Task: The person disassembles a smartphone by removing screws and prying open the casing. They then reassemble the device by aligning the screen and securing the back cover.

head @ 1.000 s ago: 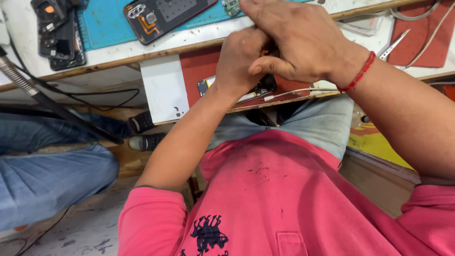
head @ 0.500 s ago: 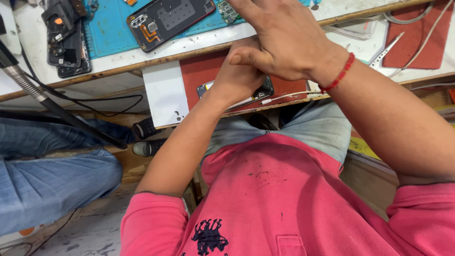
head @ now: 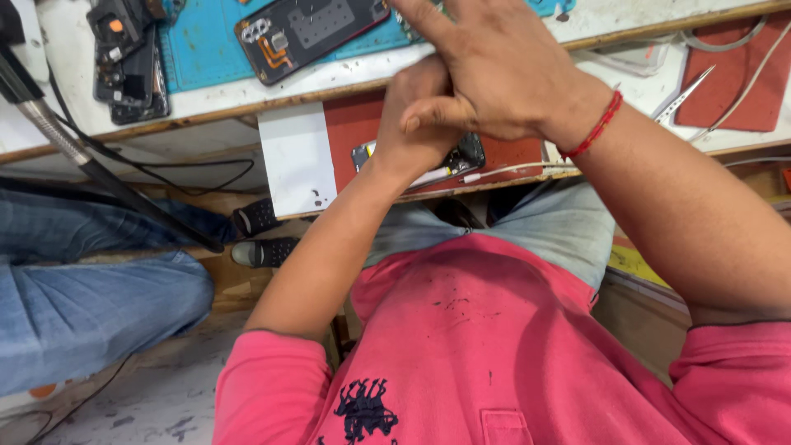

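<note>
Left hand (head: 416,124): curled over a dark phone (head: 461,156) lying on the red mat (head: 354,124) of the pull-out shelf, grip largely hidden. Right hand (head: 494,70): laid over the left, fingers bent, thumb pressed against it; whether it holds anything cannot be told. Nearby: opened phone (head: 309,29) on blue mat (head: 202,41), tweezers (head: 684,95), white cable (head: 511,169).

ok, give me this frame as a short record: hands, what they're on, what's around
left hand: fist-like, over a dark opened phone on a red pull-out shelf; grip hidden
right hand: laid over the left hand, red thread band at the wrist
bench: white top with a blue mat carrying another opened black phone
beside: metal tweezers on the right, second person's jeans-clad legs on the left
</note>
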